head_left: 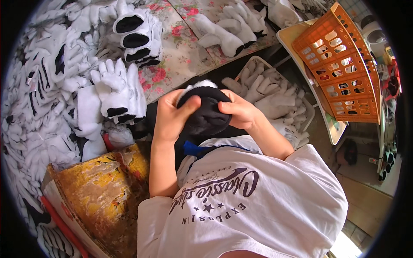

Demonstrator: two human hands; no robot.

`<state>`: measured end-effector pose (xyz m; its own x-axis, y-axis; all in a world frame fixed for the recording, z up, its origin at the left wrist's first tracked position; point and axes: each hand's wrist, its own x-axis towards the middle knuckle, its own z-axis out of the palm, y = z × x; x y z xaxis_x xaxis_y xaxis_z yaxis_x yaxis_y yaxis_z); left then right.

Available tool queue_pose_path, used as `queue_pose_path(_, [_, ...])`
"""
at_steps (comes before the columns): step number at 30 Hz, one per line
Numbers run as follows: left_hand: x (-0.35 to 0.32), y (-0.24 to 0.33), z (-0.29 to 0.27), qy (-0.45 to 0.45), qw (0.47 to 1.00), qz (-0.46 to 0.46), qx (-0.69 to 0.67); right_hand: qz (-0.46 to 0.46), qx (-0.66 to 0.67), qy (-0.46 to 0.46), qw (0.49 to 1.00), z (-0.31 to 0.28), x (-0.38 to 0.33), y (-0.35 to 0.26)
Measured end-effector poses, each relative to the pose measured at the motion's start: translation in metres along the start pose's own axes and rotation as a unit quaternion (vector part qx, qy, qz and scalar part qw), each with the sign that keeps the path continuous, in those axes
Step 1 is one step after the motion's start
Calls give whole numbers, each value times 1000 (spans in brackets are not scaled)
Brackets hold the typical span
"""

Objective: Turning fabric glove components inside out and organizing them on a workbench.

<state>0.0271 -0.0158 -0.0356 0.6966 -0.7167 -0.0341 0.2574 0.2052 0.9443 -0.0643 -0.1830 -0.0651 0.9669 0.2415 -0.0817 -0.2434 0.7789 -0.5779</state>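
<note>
A fluffy white glove with black lining (pixel 205 112) is held up in front of my chest, its black side facing me and a strip of white fluff showing along the far edge. My left hand (pixel 176 109) grips its left side, thumb pressed on the black fabric. On the opposite side my right hand (pixel 238 111) pinches the edge with its thumb on top. Most of my fingers are hidden behind the glove. Left of my hands lies a stack of white gloves (pixel 119 88) with black openings; beyond it stand more rolled gloves (pixel 144 36).
A large heap of white gloves (pixel 32 112) fills the left side. More gloves lie on the flowered tabletop (pixel 180 47). To the right, a bin of gloves (pixel 275 92) sits below an orange plastic basket (pixel 344 64). A worn yellow board (pixel 103 185) stands near my left elbow.
</note>
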Motion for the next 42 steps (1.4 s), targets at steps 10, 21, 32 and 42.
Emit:
queue_pose_path(10, [4, -29, 12, 265, 706, 392, 527, -489, -656, 292, 495, 11, 23, 10])
queue_pose_path(21, [4, -68, -15, 206, 835, 193, 473, -246, -775, 232, 534, -9, 87, -49])
queue_pose_path(32, [-50, -100, -61, 268, 849, 103, 444, -388, -778, 314, 382, -74, 215, -77])
queue_pose_path(42, [-56, -108, -64, 245, 856, 82, 449, -173, -773, 335, 510, -157, 109, -38])
